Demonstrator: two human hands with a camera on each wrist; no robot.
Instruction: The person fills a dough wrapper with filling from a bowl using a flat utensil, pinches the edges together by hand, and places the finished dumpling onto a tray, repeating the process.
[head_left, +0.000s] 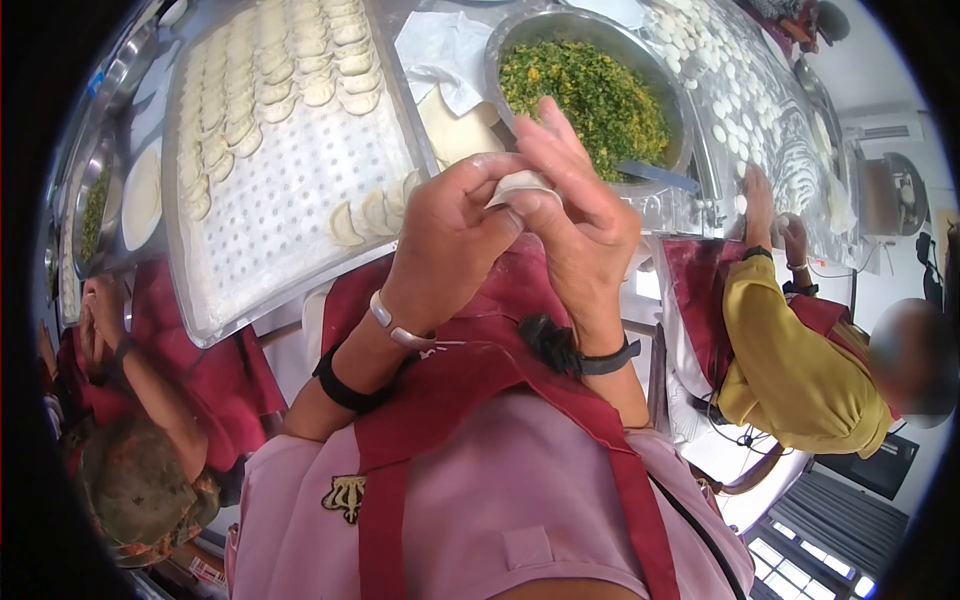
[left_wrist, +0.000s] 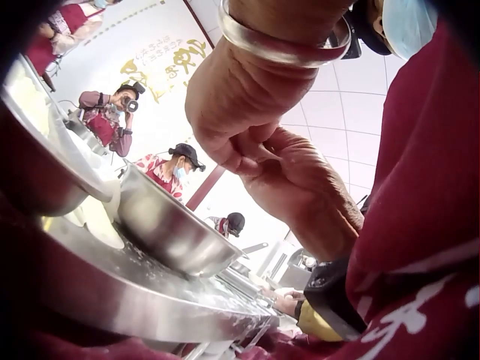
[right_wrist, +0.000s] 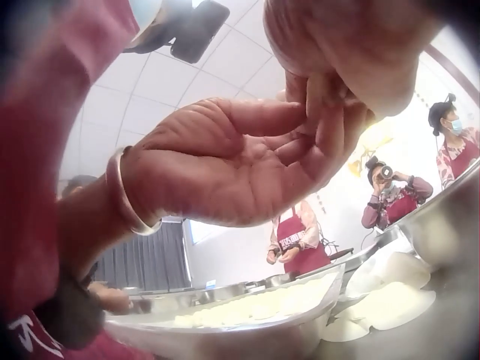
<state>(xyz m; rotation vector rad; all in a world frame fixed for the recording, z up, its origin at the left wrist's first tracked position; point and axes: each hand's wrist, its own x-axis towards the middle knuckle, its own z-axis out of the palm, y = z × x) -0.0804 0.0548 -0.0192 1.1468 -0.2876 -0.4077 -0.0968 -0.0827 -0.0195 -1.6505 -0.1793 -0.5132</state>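
In the head view a folded dumpling (head_left: pixel 523 186) of pale dough is held up between both hands, over the apron and in front of the table edge. My left hand (head_left: pixel 450 235), with a silver bracelet at the wrist, pinches its left side with thumb and curled fingers. The right hand (head_left: pixel 585 215) has its thumb pressed on the dough, with some fingers stretched out above it. From the left wrist, the left hand (left_wrist: pixel 251 105) meets the right hand (left_wrist: pixel 307 187), and fingers cover the dough. In the right wrist view fingers also hide the dumpling.
A large tray (head_left: pixel 280 190) with rows of dumplings stands left. Behind my hands is a steel bowl (head_left: pixel 677 110) of chopped green and yellow filling, a metal utensil (head_left: pixel 655 176) at its rim. Dough wrappers (head_left: pixel 455 130) lie beside it. People work on both sides.
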